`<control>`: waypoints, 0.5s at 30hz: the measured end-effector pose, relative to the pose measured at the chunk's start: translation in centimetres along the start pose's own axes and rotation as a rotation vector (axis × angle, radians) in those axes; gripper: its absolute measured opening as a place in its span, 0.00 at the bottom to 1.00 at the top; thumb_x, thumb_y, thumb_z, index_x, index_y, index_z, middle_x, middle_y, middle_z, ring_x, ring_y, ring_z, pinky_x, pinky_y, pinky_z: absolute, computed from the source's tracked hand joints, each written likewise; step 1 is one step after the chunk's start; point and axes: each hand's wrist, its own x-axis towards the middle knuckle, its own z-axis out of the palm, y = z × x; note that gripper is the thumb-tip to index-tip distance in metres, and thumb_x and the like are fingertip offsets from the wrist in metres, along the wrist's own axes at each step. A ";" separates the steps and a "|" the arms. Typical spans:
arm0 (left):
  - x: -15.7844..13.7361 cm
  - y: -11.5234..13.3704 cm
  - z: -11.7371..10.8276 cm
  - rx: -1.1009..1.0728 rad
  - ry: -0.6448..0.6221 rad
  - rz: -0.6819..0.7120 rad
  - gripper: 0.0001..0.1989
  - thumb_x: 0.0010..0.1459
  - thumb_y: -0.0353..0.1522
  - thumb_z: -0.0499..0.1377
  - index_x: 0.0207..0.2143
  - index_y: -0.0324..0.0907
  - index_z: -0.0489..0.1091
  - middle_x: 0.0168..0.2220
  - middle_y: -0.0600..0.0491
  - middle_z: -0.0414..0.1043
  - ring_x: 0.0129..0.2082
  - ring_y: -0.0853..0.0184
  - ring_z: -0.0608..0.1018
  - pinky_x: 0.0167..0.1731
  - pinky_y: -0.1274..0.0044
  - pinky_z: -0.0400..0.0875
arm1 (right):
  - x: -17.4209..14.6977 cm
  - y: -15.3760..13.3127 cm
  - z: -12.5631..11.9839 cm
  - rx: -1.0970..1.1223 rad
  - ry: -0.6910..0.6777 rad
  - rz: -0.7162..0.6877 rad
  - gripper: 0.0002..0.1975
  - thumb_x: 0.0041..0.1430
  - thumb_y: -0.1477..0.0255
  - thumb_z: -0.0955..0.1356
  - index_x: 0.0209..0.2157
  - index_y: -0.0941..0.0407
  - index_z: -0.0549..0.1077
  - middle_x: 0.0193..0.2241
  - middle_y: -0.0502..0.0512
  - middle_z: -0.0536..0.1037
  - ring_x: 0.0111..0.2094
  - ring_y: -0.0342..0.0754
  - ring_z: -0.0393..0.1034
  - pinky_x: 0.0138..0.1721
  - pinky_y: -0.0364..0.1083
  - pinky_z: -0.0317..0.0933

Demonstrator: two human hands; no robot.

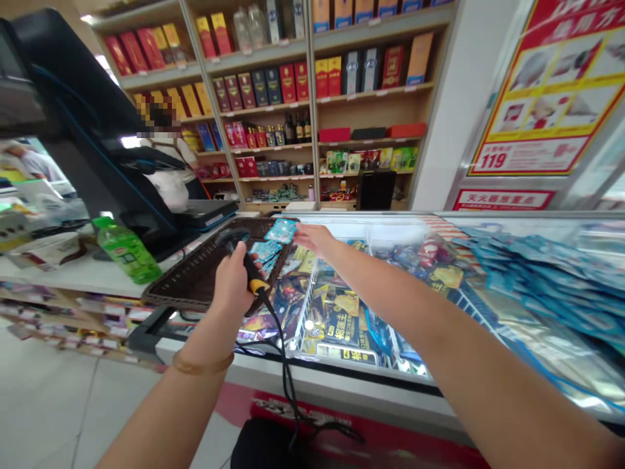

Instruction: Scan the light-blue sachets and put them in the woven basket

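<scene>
My left hand (233, 277) is wrapped round the handle of a black and yellow barcode scanner (252, 275), whose cable hangs down the freezer's front. Its head points away from me over a dark woven basket (193, 277). My right hand (316, 240) reaches across the freezer's glass top and pinches the edge of a light blue packet (282, 230) above the basket's far right part. More blue packets (266, 253) lie in the basket, just beyond the scanner.
Frozen goods fill the glass-topped freezer (342, 374). On its right lies a big heap of blue packets (537, 273). A green drink bottle (127, 251) and a black checkout screen (97, 124) stand left. A person (168, 163) is behind; shelves hold boxes.
</scene>
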 end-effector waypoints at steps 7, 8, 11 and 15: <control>-1.1 -1.5 0.5 -0.034 -0.078 -0.060 0.15 0.58 0.40 0.62 0.32 0.41 0.61 0.24 0.58 0.67 0.18 0.75 0.68 0.17 0.83 0.65 | -1.4 1.1 -2.3 -0.127 0.003 -0.074 0.05 0.54 0.79 0.74 0.31 0.57 0.76 0.28 0.50 0.81 0.37 0.44 0.78 0.56 0.50 0.66; -1.6 -2.1 1.3 -0.033 -0.104 -0.079 0.15 0.58 0.41 0.62 0.32 0.42 0.61 0.24 0.58 0.67 0.18 0.75 0.68 0.17 0.83 0.65 | -1.9 0.9 -3.6 -0.153 0.020 -0.085 0.05 0.54 0.80 0.74 0.30 0.57 0.77 0.27 0.50 0.81 0.35 0.44 0.78 0.56 0.50 0.66; -3.3 -4.4 4.4 -0.008 -0.213 -0.117 0.15 0.57 0.41 0.63 0.33 0.42 0.62 0.24 0.58 0.67 0.18 0.75 0.68 0.17 0.83 0.65 | -3.7 -0.5 -8.4 -0.256 0.098 -0.136 0.05 0.51 0.81 0.74 0.29 0.57 0.79 0.25 0.49 0.80 0.32 0.43 0.76 0.55 0.51 0.66; -5.8 -7.6 9.4 0.021 -0.378 -0.156 0.16 0.54 0.41 0.66 0.34 0.42 0.63 0.24 0.58 0.67 0.18 0.74 0.69 0.16 0.82 0.65 | -6.4 -3.7 -15.8 -0.367 0.247 -0.239 0.06 0.48 0.80 0.75 0.29 0.57 0.80 0.26 0.50 0.81 0.31 0.43 0.76 0.50 0.51 0.69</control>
